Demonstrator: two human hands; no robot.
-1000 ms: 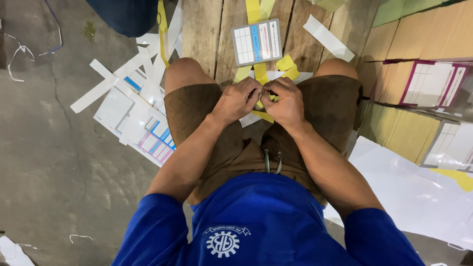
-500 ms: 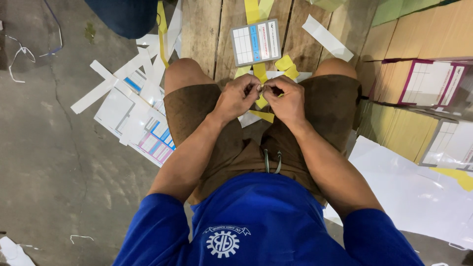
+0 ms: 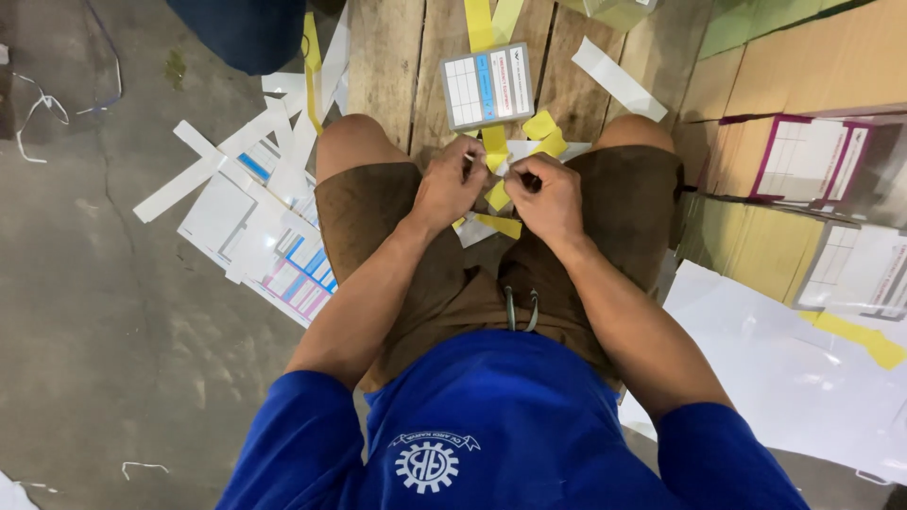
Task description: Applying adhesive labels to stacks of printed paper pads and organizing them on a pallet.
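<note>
I sit with brown shorts over a wooden floor, both hands together between my knees. My left hand [image 3: 452,181] and my right hand [image 3: 545,195] pinch a small pale strip of paper between their fingertips; most of it is hidden by the fingers. Yellow paper strips [image 3: 498,193] lie just under the hands. A small flat carton with a printed white, blue and red face [image 3: 487,85] lies on the planks just beyond my hands.
Flat printed cartons and white strips [image 3: 267,227] are scattered on the grey concrete at left. Stacked cardboard boxes [image 3: 812,113] stand at right, with large white sheets [image 3: 803,368] below them. A dark blue object [image 3: 248,33] sits at the top left.
Both hands have shifted slightly away from my body, towards the small carton, still working the strip between their fingertips.
</note>
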